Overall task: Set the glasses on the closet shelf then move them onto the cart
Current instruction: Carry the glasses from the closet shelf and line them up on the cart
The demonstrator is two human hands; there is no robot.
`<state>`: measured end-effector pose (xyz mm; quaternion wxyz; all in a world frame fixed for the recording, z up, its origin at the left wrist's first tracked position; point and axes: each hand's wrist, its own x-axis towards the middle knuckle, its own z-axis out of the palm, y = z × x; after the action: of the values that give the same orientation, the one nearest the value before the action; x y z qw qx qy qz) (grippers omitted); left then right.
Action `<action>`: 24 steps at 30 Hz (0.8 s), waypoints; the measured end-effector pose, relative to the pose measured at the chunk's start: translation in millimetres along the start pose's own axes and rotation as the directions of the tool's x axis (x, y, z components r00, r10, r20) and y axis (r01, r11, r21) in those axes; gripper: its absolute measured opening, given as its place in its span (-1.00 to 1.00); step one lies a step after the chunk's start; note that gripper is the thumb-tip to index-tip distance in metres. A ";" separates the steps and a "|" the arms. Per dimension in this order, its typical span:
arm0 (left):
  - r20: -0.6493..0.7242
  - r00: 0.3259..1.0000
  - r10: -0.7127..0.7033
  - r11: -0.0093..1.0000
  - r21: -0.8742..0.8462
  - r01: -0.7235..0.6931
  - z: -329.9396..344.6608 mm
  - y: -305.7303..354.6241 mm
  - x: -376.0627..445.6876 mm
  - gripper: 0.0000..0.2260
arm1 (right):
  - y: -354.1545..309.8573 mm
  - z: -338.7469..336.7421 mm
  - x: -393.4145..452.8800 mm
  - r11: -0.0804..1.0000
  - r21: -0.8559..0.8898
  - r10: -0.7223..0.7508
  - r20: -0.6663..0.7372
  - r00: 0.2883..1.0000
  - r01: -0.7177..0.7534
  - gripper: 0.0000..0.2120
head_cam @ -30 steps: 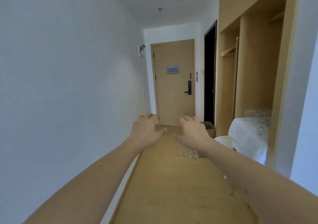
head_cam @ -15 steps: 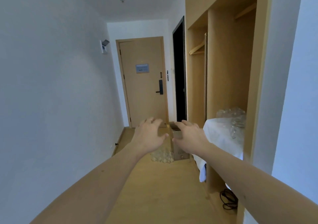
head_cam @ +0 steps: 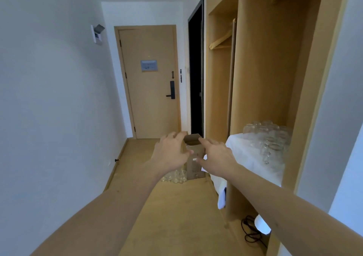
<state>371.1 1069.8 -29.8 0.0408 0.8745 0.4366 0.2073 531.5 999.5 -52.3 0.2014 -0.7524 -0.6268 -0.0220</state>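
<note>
Clear glasses (head_cam: 266, 138) stand clustered on the white-clothed closet shelf (head_cam: 243, 153), to the right of both hands. More glasses on the floor (head_cam: 173, 176) sit ahead, beside a cardboard box (head_cam: 194, 157). Right hand (head_cam: 215, 157) is nearer the shelf; left hand (head_cam: 170, 153) lies further off. Both hold nothing, fingers loosely spread. Reaching the shelf likely means swinging rightward.
</note>
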 end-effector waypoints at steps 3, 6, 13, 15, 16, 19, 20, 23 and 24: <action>0.012 1.000 0.028 0.999 -0.036 -0.027 10.2 -14.9 28.5 -0.40 | 3.0 11.5 22.0 0.999 -0.002 0.035 -0.005 0.999 -0.035 -0.36; 0.027 0.997 0.078 0.995 -0.071 -0.076 23.7 -33.0 60.2 -0.38 | 5.5 22.8 46.3 0.997 -0.026 0.078 -0.019 0.997 -0.079 -0.39; 0.082 0.976 0.203 0.977 -0.086 -0.196 35.2 -68.0 137.4 -0.40 | 4.1 39.0 108.2 0.963 -0.070 0.256 -0.046 0.966 -0.259 -0.46; 0.094 0.967 0.235 0.967 -0.118 -0.224 39.1 -76.6 158.7 -0.39 | 5.1 43.2 123.1 0.950 -0.082 0.297 -0.061 0.953 -0.301 -0.46; 0.099 0.963 0.249 0.964 -0.124 -0.237 42.1 -81.5 168.4 -0.38 | 5.1 45.2 129.4 0.944 -0.091 0.314 -0.064 0.947 -0.318 -0.45; 0.115 0.950 0.289 0.948 -0.171 -0.267 52.3 -91.4 193.8 -0.36 | 6.2 50.0 144.9 0.921 -0.121 0.364 -0.076 0.928 -0.371 -0.41; 0.124 0.946 0.300 0.942 -0.192 -0.273 55.4 -93.9 201.7 -0.36 | 7.0 52.4 150.1 0.912 -0.128 0.381 -0.083 0.921 -0.389 -0.40; 0.128 0.932 0.339 0.928 -0.207 -0.309 64.8 -97.5 221.2 -0.36 | 9.7 58.4 160.6 0.889 -0.143 0.426 -0.096 0.900 -0.436 -0.41; 0.123 0.929 0.348 0.924 -0.210 -0.319 67.1 -97.1 225.9 -0.36 | 11.1 59.7 162.3 0.882 -0.149 0.436 -0.100 0.894 -0.447 -0.40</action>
<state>445.6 1313.2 -41.6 0.1207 0.9421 0.2552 0.1812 563.7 1169.5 -63.8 0.1569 -0.8886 -0.4279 -0.0524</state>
